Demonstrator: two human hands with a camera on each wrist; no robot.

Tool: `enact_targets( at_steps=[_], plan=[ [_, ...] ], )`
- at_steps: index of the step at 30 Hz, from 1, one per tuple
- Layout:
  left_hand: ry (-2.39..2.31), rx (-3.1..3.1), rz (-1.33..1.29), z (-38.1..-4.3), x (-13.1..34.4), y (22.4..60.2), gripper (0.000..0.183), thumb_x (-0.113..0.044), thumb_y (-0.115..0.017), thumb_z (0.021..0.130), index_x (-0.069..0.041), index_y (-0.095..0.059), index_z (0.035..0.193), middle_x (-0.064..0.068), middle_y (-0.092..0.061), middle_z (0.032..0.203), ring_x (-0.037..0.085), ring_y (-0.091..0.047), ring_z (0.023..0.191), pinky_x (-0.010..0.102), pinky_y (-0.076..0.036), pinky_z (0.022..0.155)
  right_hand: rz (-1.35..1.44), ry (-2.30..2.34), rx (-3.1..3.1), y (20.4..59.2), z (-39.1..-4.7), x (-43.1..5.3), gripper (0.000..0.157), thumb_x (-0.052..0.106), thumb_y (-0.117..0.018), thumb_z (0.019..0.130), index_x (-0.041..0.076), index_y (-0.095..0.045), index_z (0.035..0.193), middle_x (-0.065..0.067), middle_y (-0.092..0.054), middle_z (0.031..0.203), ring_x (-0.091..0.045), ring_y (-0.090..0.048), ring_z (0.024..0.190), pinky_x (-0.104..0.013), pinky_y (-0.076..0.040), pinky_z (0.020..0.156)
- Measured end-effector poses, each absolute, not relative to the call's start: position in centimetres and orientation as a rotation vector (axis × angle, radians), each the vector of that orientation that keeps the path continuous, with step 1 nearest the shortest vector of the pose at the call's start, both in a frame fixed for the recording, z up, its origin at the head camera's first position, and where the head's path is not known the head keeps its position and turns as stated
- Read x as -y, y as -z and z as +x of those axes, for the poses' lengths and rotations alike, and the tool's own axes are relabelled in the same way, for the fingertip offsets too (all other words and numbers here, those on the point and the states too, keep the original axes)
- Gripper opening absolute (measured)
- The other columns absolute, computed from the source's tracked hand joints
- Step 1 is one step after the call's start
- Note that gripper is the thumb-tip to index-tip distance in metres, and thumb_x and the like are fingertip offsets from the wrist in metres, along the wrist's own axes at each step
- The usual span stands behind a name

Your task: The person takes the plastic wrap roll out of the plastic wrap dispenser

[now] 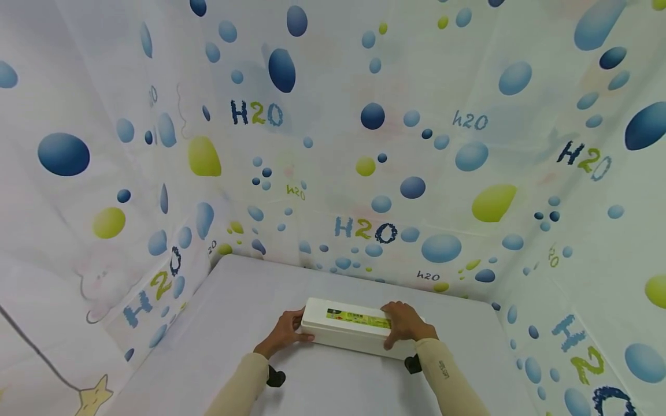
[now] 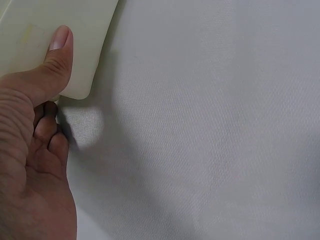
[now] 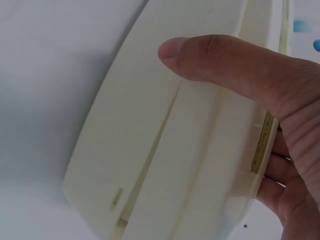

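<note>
A long white plastic box (image 1: 338, 337), shaped like a cling film dispenser, lies crosswise between both hands over the white table. A green and yellow label (image 1: 359, 318) runs along its top. My left hand (image 1: 285, 333) grips the left end, its thumb (image 2: 61, 55) flat on the front face and the other fingers curled behind the end. Around the right part my right hand (image 1: 407, 323) holds on, thumb on the front and fingers over the top to the far side. A narrow slot (image 3: 155, 142) runs lengthwise in the right wrist view. Whether the box touches the table is unclear.
White cloth covers the table (image 1: 218, 323). Behind and on both sides hang white curtains (image 1: 333, 144) printed with blue and green drops and "H2O" letters. Black wrist cameras (image 1: 276, 377) sit below the hands.
</note>
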State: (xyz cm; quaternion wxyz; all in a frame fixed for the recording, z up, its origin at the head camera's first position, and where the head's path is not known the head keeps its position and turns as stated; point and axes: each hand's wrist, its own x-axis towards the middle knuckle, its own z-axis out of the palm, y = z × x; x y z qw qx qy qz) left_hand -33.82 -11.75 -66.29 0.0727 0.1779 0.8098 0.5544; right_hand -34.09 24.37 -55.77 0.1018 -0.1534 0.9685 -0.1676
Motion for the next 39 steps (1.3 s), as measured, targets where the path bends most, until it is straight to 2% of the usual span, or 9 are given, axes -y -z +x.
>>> enact_targets(
  at_steps=[6,13,22,26,30,36,39],
  plan=[
    [-1.711,-2.407,0.565,-33.9,11.9,66.5,0.094,0.001,-0.093,0.083,0.018,-0.039,0.157,0.038,-0.049,0.159,0.054,-0.059,0.143,0.056,-0.052,0.118,-0.463,0.487,-2.869,55.2,-34.3,-24.3,0.090,0.018,-0.111,0.056,0.001,-0.073,0.136,-0.012,-0.076,0.128,-0.033,-0.068,0.116,-0.059,-0.058,0.111],
    [-1.706,-2.393,0.603,-33.8,11.8,66.4,0.092,-0.001,-0.093,0.084,0.017,-0.040,0.158,0.036,-0.050,0.159,0.054,-0.057,0.145,0.057,-0.049,0.121,-0.499,0.514,-2.891,55.2,-34.2,-24.8,0.086,0.020,-0.111,0.055,0.002,-0.076,0.132,-0.008,-0.077,0.121,-0.024,-0.065,0.106,-0.055,-0.059,0.104],
    [-1.699,-2.391,0.586,-33.9,11.9,66.3,0.097,-0.002,-0.092,0.086,0.017,-0.033,0.160,0.036,-0.039,0.166,0.055,-0.048,0.151,0.060,-0.042,0.124,-0.521,0.565,-2.912,53.9,-33.9,-25.9,0.081,0.017,-0.110,0.054,0.000,-0.079,0.127,-0.007,-0.078,0.113,-0.020,-0.064,0.096,-0.053,-0.061,0.094],
    [-1.703,-2.390,0.629,-34.0,12.0,66.4,0.098,-0.006,-0.093,0.086,0.019,-0.033,0.159,0.038,-0.039,0.165,0.057,-0.049,0.149,0.061,-0.044,0.123,-0.514,0.554,-2.925,53.7,-33.9,-26.3,0.081,0.019,-0.110,0.054,0.000,-0.079,0.127,-0.006,-0.078,0.111,-0.019,-0.063,0.094,-0.050,-0.061,0.091],
    [-1.674,-2.435,0.696,-34.1,12.1,66.7,0.098,-0.011,-0.094,0.086,0.020,-0.035,0.158,0.040,-0.041,0.163,0.055,-0.052,0.147,0.056,-0.050,0.121,-0.475,0.548,-2.947,53.5,-33.9,-26.6,0.084,0.020,-0.110,0.054,0.000,-0.078,0.129,-0.007,-0.076,0.113,-0.020,-0.062,0.095,-0.050,-0.060,0.093],
    [-1.693,-2.427,0.705,-34.1,12.2,66.7,0.098,-0.012,-0.094,0.086,0.022,-0.034,0.157,0.043,-0.040,0.161,0.058,-0.053,0.145,0.058,-0.050,0.121,-0.424,0.543,-2.957,53.5,-33.9,-27.1,0.085,0.021,-0.110,0.054,0.001,-0.077,0.130,-0.008,-0.075,0.115,-0.021,-0.062,0.097,-0.050,-0.060,0.096],
    [-1.688,-2.441,0.685,-34.1,12.1,66.9,0.099,-0.013,-0.095,0.086,0.022,-0.035,0.157,0.042,-0.040,0.161,0.058,-0.053,0.145,0.056,-0.051,0.121,-0.405,0.549,-2.969,53.4,-33.7,-27.2,0.084,0.021,-0.110,0.054,0.000,-0.077,0.128,-0.007,-0.076,0.113,-0.021,-0.063,0.096,-0.052,-0.060,0.095]
  ],
)
